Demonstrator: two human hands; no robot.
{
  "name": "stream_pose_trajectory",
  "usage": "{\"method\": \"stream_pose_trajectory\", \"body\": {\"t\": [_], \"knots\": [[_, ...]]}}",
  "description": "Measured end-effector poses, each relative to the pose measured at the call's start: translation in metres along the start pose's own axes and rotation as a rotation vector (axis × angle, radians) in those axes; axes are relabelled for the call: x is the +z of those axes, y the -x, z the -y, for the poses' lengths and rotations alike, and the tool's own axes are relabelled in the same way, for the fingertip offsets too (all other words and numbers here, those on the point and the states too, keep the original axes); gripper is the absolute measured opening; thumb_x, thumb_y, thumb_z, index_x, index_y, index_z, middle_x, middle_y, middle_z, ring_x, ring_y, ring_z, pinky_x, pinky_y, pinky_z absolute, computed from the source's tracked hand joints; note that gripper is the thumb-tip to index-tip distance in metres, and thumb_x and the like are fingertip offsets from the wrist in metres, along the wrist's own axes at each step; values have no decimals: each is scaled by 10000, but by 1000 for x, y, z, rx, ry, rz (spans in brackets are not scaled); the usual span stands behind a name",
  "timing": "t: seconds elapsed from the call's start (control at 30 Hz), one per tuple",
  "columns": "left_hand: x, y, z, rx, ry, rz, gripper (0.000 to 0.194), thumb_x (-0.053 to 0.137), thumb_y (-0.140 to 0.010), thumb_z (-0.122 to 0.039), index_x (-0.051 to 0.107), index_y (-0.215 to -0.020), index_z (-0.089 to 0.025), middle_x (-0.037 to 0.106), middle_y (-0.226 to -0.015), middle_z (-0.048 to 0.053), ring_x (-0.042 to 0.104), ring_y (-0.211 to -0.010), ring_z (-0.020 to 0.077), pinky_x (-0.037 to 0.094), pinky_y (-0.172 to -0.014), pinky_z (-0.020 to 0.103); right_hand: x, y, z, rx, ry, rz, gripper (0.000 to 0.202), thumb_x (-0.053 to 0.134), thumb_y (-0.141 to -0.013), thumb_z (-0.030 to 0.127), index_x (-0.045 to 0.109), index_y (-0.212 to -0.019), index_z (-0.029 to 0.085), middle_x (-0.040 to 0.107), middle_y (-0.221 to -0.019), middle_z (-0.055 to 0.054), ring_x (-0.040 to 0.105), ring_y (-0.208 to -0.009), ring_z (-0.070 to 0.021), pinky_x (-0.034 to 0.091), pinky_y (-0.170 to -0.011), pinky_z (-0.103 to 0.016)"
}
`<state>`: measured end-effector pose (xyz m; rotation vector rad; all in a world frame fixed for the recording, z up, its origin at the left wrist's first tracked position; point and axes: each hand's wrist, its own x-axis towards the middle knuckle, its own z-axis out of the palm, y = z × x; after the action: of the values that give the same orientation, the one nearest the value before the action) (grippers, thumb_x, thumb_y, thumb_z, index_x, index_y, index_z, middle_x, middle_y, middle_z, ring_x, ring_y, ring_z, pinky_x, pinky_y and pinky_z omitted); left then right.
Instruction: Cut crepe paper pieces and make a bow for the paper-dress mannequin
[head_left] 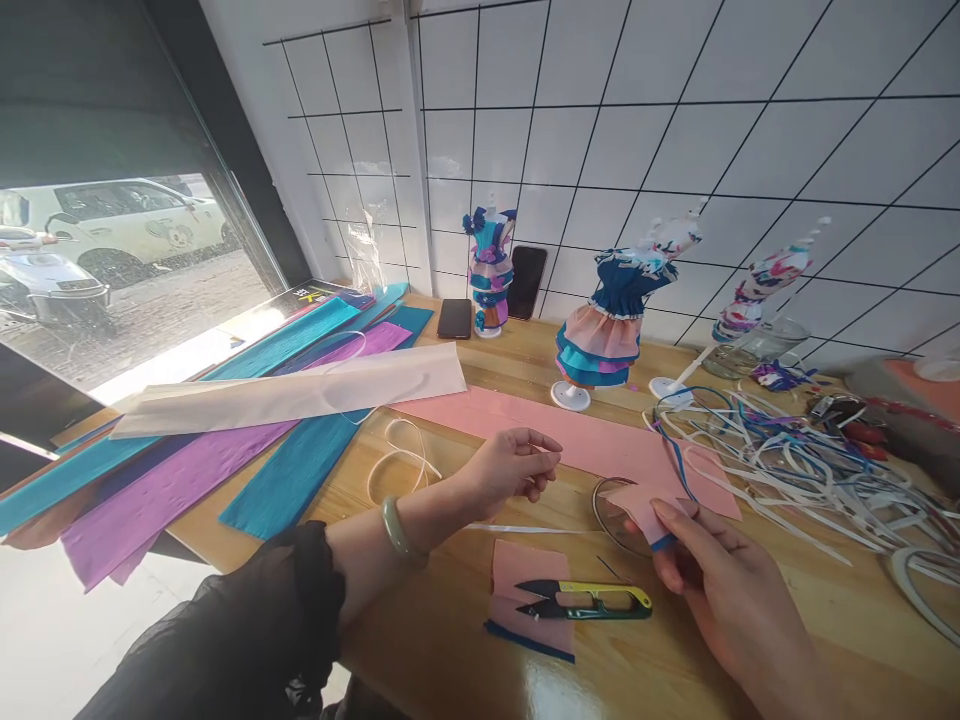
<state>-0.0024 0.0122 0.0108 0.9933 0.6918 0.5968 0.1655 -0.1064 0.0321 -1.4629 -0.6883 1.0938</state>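
My right hand (720, 560) pinches a small pink crepe paper piece (637, 505) with a blue edge between thumb and fingers. To its left, my left hand (517, 465) hovers over the table with fingers curled and the thumb near the fingertips; anything between them is too small to make out. Below the hands, yellow-and-black thread snips (600, 600) lie across another pink piece (525, 640) with a dark blue strip along its lower edge. A round ring (598, 510) rests on the table, partly behind the held piece. A long pink crepe sheet (592, 445) stretches behind both hands.
Blue, purple and cream crepe strips (300, 390) pile up at left. Small dress forms, one in a ruffled pink-and-blue dress (600, 335), stand along the tiled wall beside two phones (454, 319). Tangled white and blue strips (795, 460) and a glass jar (765, 345) are at right.
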Motion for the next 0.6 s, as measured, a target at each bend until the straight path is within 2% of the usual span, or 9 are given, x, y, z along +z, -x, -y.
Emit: {"method": "stream_pose_trajectory", "body": {"t": [0.1,0.2,0.27,0.37,0.47,0.6], "knots": [[1,0,-2,6,-92,-7,301,652,-712,-346,584,-912,-131,459,-537,-59,364,-421,25,229,-381,152,0,1,0,4,1,4,234,685,-659,459,652,-620,230,600,-572,7,348,-397,-97,277,-406,-258],[2,1,-4,1,-198,-14,280,587,-761,-357,595,-931,-134,410,-524,-69,321,-412,22,186,-377,152,0,0,0,4,-1,11,222,685,-662,454,666,-657,233,655,-689,-7,355,-405,-88,300,-427,-266],[2,2,-3,27,-309,-17,289,555,-782,-375,606,-930,-132,409,-519,-66,317,-407,26,213,-380,157,0,0,0,5,2,9,220,691,-653,456,667,-651,237,648,-670,-5,351,-406,-89,298,-425,-265],[1,4,0,96,-511,-29,292,560,-779,-354,616,-963,-134,485,-545,-41,406,-439,48,316,-418,168,1,0,0,1,14,3,228,694,-644,462,657,-624,238,601,-591,9,347,-411,-90,291,-422,-256],[-1,5,4,158,-655,-18,308,579,-760,-298,610,-1027,-147,556,-597,-19,498,-504,84,398,-491,197,0,-1,-1,-1,24,-2,252,697,-632,473,645,-607,228,582,-567,12,348,-418,-91,290,-430,-253],[-4,4,3,241,-780,-28,268,602,-717,-220,645,-971,-145,616,-642,5,570,-607,129,447,-625,241,-3,-1,-3,4,28,-2,254,702,-625,473,633,-610,229,578,-574,13,350,-425,-95,282,-433,-255]]}}
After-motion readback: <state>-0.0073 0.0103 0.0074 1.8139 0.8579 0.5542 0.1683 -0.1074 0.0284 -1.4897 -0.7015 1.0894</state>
